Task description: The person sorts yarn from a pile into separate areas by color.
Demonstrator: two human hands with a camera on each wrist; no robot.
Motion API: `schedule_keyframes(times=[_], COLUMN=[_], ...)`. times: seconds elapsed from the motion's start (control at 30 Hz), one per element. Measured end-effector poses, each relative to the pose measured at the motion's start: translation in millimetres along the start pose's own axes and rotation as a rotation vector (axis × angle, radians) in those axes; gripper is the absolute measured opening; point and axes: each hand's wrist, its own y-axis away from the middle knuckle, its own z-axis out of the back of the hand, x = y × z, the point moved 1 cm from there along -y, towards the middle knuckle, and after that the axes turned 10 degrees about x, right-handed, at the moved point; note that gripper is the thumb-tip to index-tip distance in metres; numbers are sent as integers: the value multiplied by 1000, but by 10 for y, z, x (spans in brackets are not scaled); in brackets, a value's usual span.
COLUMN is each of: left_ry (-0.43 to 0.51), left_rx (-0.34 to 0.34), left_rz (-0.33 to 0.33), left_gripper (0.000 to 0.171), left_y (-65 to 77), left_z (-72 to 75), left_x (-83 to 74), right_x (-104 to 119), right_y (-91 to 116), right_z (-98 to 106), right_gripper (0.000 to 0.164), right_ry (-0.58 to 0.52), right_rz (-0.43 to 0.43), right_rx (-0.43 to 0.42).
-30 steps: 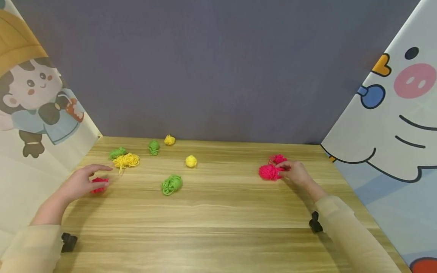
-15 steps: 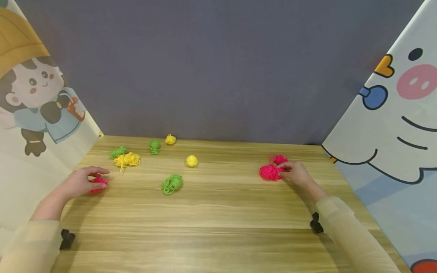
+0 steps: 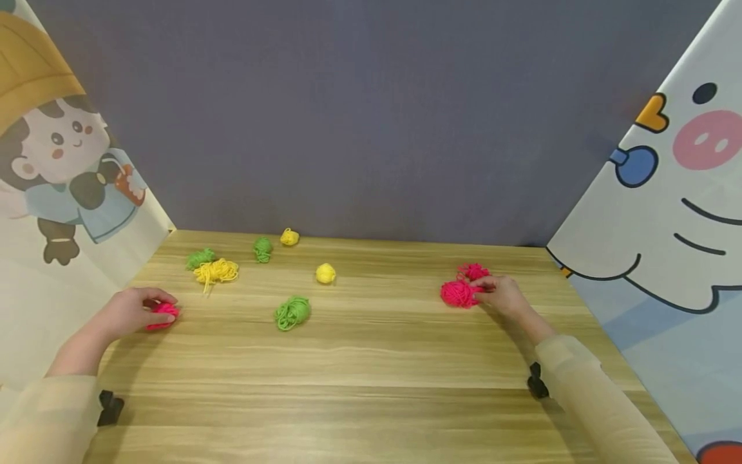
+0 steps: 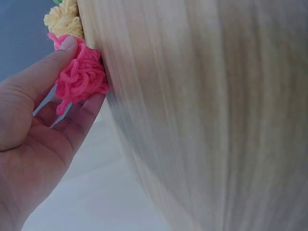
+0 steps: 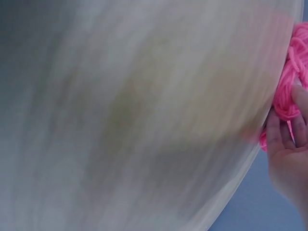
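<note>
At the left of the table, my left hand (image 3: 130, 312) grips a small pink yarn ball (image 3: 165, 316) between thumb and fingers. The left wrist view shows this ball (image 4: 82, 74) close against the tabletop, the thumb across its upper side and fingers beneath. Over on the right, my right hand (image 3: 505, 296) pinches the near side of a larger pink yarn ball (image 3: 458, 294). A second pink yarn bundle (image 3: 476, 270) lies just behind it. In the right wrist view the larger ball (image 5: 293, 72) is cut off by the frame edge, with the thumb on it.
A loose yellow yarn bundle (image 3: 217, 273) lies by a green one (image 3: 200, 258) at back left. Nearby are a small green ball (image 3: 263, 249), two yellow balls (image 3: 289, 237) and a larger green ball (image 3: 292, 313). A grey panel (image 3: 371, 129) stands behind the wooden table (image 3: 371, 374).
My left hand has come down and closed its fingers around the small pink yarn ball, shifting slightly left with it. My right hand stays at the larger pink ball.
</note>
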Motion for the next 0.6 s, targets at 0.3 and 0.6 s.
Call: schedule_keyframes(times=[0.3,0.6], left_ry=[-4,-25], left_rx=[-22,-79], left_rz=[-15,-63], left_gripper=[47,44], left_y=[16,-10], left_z=[-17,17], left_x=[10,-90], right_x=[2,11], right_y=[8,16], right_z=[-23,-21], right_gripper=[21,21], right_ry=[5,18], right_rz=[-7,1], right_rx=[-6,-8])
